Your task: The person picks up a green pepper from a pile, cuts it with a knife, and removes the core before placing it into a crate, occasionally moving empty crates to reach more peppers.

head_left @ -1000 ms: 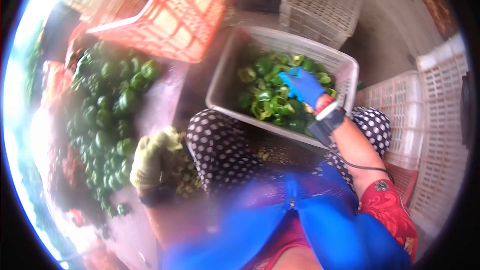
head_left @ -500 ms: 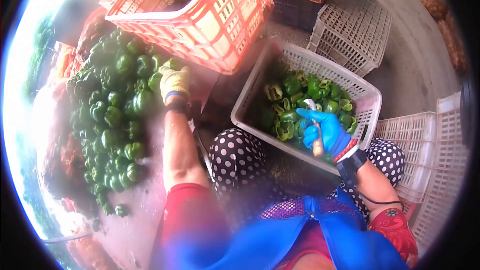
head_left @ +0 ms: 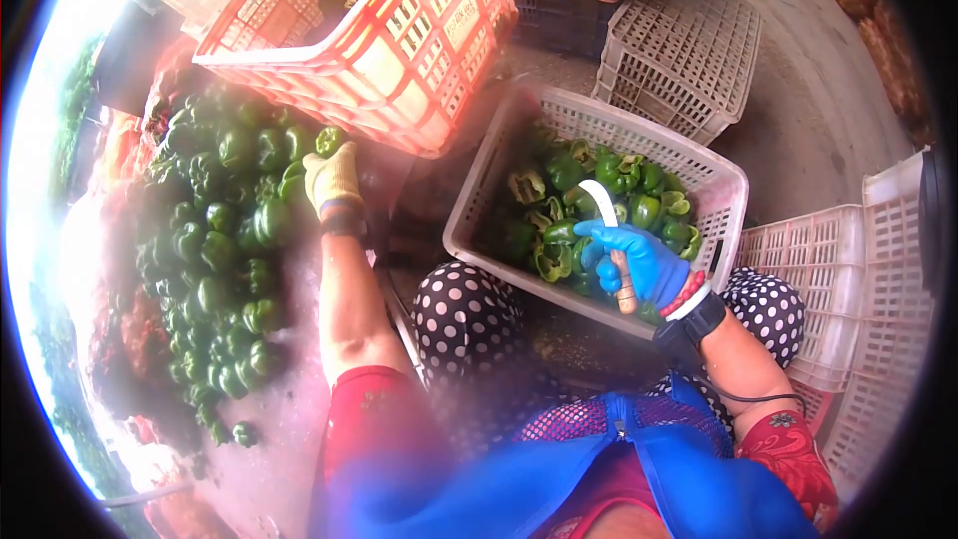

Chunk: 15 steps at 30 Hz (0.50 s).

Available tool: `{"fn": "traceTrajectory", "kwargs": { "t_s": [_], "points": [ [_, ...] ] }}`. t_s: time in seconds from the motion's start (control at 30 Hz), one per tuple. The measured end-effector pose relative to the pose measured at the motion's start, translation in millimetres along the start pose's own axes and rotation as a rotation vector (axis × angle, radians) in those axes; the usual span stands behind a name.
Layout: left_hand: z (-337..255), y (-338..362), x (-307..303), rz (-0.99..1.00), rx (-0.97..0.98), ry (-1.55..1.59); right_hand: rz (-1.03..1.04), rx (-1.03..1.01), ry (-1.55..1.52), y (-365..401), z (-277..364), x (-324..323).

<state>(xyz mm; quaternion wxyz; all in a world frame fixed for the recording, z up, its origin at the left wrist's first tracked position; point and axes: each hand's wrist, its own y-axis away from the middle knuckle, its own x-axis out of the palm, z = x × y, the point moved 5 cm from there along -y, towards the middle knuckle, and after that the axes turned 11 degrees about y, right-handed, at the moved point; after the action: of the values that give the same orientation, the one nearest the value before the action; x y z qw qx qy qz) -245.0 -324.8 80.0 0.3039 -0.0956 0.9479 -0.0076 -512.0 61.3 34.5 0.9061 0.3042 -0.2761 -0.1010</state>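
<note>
My left hand (head_left: 332,180), in a pale yellow glove, is at the right edge of a heap of green bell peppers (head_left: 220,252). Its thumb and fingers close around one green bell pepper (head_left: 329,141) at the heap's top right. My right hand (head_left: 645,262) wears a blue glove and is wrapped round the wooden handle of a curved knife (head_left: 605,204). The whitish hooked blade points up and left, above a grey crate (head_left: 733,202). Inside that crate lie cut green pepper pieces (head_left: 639,175), some of them hidden under the right hand.
A large orange-red crate (head_left: 439,120) stands beyond the heap, with a dark thing inside. An upturned grey crate (head_left: 684,45) is behind the crate of pieces. More pale crates (head_left: 803,260) stand on the right. My knees in polka-dot cloth (head_left: 464,314) flank the near side.
The knife has turned, so its curved blade now shows fully. My left hand stays at the same pepper. The whole view has shifted slightly.
</note>
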Motion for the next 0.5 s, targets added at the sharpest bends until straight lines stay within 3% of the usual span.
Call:
{"fn": "traceTrajectory", "kwargs": {
  "t_s": [0.13,0.2,0.27,0.3,0.37,0.43,0.47,0.5],
  "points": [
    [-10,45,-26,0.203,-0.148,0.630,0.019,-0.129,0.139,2,12,0],
    [-34,87,-37,0.400,-0.112,0.675,0.013,-0.227,0.244,4,20,9],
    [-78,142,-43,0.635,-0.004,0.572,0.037,-0.258,0.273,10,31,26],
    [-106,182,-44,0.723,-0.112,0.548,0.051,-0.271,0.263,11,33,32],
    [-122,221,-23,0.885,0.093,0.344,0.010,-0.186,0.243,21,38,37],
    [-146,263,-6,0.957,0.267,0.047,0.051,-0.279,0.067,9,31,35],
    [-150,277,4,1.036,0.292,0.000,0.047,-0.308,0.058,9,32,27],
    [-152,286,8,1.082,0.184,0.156,0.043,-0.336,0.048,12,38,22]
  ]
}}
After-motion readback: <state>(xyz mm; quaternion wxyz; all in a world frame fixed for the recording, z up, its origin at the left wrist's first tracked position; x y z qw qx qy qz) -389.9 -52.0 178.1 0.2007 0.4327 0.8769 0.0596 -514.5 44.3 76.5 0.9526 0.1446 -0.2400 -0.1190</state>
